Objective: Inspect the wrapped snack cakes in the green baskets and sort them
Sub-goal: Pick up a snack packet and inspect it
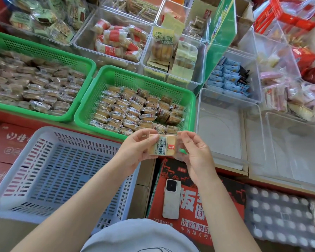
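Note:
One wrapped snack cake (pixel 164 145), pale yellow with a white label strip, is held up in front of me. My left hand (pixel 137 149) grips its left end and my right hand (pixel 194 151) pinches the clear wrapper at its right end. Just beyond it stands a green basket (pixel 115 77) filled with several more wrapped cakes. A second, larger green basket (pixel 44 50) to the left holds several darker wrapped cakes. A pale blue slotted basket (pixel 49 179) with nothing in it sits below my left forearm.
Clear plastic bins (pixel 224 135) with nothing inside stand to the right. More clear bins of packaged snacks line the back. A white phone (pixel 171 198) lies on a red and black carton (pixel 222 202) near me. Red cartons sit under the blue basket.

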`<act>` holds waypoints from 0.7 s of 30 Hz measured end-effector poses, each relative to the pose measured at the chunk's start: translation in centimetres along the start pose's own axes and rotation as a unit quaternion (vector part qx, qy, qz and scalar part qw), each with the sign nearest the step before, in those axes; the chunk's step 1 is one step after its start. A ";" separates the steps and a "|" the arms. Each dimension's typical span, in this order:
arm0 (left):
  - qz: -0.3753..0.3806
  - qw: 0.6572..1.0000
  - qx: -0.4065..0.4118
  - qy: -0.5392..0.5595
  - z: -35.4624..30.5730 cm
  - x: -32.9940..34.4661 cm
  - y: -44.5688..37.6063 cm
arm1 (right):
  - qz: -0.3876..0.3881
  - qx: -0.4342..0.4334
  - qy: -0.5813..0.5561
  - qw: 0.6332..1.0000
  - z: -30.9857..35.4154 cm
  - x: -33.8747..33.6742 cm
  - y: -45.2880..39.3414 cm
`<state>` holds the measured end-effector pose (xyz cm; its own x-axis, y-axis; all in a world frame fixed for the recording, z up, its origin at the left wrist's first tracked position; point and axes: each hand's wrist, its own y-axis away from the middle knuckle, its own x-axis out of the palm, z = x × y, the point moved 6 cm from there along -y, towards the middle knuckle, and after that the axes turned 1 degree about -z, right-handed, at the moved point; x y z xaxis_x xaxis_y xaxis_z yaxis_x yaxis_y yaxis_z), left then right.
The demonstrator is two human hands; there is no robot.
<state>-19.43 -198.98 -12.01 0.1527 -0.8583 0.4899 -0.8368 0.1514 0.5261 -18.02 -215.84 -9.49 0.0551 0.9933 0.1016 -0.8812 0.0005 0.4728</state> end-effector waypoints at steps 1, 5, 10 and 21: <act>-0.006 1.000 0.007 -0.006 -0.1 -0.2 -0.7 | 0.018 0.012 0.028 0.999 -0.2 0.1 -0.5; -0.023 0.998 0.009 -0.057 -0.3 -0.8 -3.8 | 0.043 0.015 0.158 0.986 -0.6 0.2 -2.8; -0.101 0.958 0.029 -0.267 -1.0 -2.6 -7.8 | -0.084 -0.024 0.181 0.980 -0.1 -1.8 -7.9; -0.007 0.627 0.108 -0.771 0.5 -2.8 -15.6 | -0.060 -0.128 0.462 0.875 -1.1 0.3 -16.3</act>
<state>-7.07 -199.17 -21.95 -0.3908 -0.3374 -0.8564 -0.9179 0.2120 0.3353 -4.15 -215.43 -18.08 -0.1443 0.6534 -0.7431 -0.9779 0.0207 0.2081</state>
